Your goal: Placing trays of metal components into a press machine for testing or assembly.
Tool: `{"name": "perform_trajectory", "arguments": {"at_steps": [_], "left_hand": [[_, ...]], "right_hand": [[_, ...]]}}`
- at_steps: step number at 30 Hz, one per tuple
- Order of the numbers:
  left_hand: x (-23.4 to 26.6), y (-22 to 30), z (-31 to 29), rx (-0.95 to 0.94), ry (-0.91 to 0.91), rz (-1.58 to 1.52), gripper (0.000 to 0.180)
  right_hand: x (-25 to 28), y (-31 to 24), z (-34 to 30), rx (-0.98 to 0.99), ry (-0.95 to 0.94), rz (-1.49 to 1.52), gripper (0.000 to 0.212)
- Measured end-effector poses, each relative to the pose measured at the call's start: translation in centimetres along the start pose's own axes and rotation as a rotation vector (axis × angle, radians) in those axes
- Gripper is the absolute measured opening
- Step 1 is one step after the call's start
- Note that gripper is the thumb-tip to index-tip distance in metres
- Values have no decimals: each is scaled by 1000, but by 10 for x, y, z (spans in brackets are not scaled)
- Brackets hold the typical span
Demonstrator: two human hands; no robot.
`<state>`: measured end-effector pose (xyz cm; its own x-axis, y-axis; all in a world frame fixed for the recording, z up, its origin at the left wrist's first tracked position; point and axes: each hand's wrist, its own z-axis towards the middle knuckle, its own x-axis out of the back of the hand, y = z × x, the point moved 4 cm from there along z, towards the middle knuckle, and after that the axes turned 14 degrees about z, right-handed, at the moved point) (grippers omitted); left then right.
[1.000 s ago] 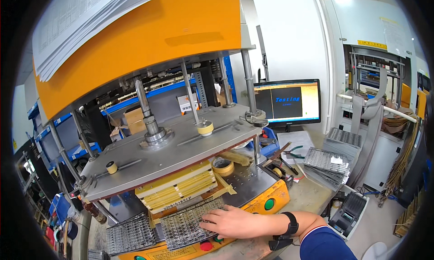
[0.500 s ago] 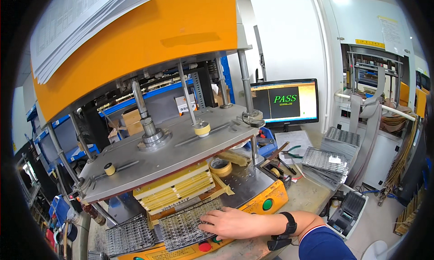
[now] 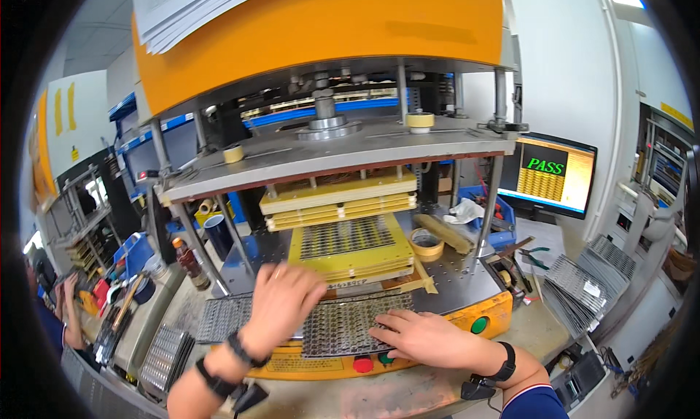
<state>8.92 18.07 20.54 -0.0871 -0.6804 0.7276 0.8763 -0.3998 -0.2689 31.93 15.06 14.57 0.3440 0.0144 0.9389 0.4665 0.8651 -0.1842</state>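
My right hand (image 3: 426, 339) grips the right edge of a dark circuit board panel (image 3: 343, 326), its fingers bent over the top face and its thumb low at the edge. That panel lies on the front of an orange press. Blurred by motion, my left hand (image 3: 288, 299) is raised over the panel's left end, in front of the yellow fixture; its fingers are too smeared to read. Another panel (image 3: 352, 235) sits on the yellow lower fixture (image 3: 306, 250), beneath the raised yellow upper fixture (image 3: 343, 200). A third panel (image 3: 226, 318) lies left of my left wrist.
Steel posts (image 3: 488, 208) flank the fixture. A tape roll (image 3: 426, 244) stands right of it. Stacked panels (image 3: 576, 280) are at the right, others (image 3: 166, 357) at the left. Red and green buttons (image 3: 363, 363) line the front. A monitor (image 3: 550, 175) stands behind; another person's hand (image 3: 71, 295) is far left.
My left hand has come into view. The upper fixture has risen off the lower one, exposing the panel inside. The view has swung left; my right hand stays at the front panel's edge.
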Motion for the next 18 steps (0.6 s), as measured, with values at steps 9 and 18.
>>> {"name": "perform_trajectory", "arguments": {"at_steps": [9,18], "left_hand": [[-82,-46,82,-100,-496,278,36],[-9,-61,-18,-140,241,394,40]], "right_hand": [[12,-5,-4,-2,63,38,47],[48,-3,-4,-22,381,35,32]]}}
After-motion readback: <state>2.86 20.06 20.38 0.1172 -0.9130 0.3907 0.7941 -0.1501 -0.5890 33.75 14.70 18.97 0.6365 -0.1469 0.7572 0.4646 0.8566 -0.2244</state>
